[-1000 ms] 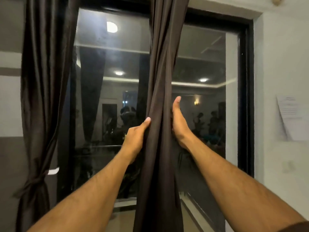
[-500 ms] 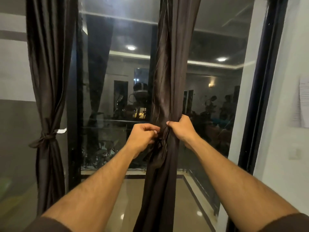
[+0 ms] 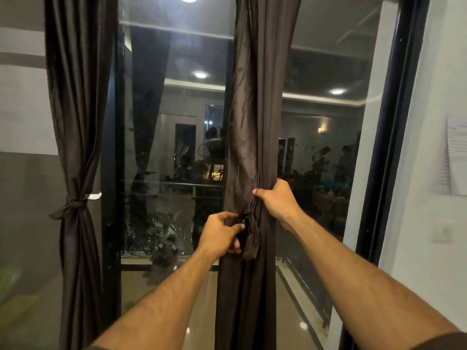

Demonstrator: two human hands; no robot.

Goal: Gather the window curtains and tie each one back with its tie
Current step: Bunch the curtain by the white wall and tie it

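**Gathering the middle curtain at the window**

Bunching in front of the dark glass, the brown middle curtain [image 3: 252, 122] hung as one narrow column, pulled together at about waist height. Your right hand [image 3: 276, 200] gripped that bundle from its right side, fingers curled around the folds and thumb pressed across the front. Just below and to the left, your left hand [image 3: 222, 234] pinched a short strip of matching fabric, the curtain tie [image 3: 249, 236], which hung crumpled against the front of the bundle; you held it between thumb and curled fingers. Whether the strip went around the curtain at all could not be told.

Well to the left, the left curtain [image 3: 75, 109] was cinched in by its own knotted tie [image 3: 73, 204]. Behind both, the black window frame [image 3: 394, 147] enclosed the glass, which reflected ceiling lights and a room. On the white wall at the right, a paper sheet [image 3: 454, 152] hung near the frame.
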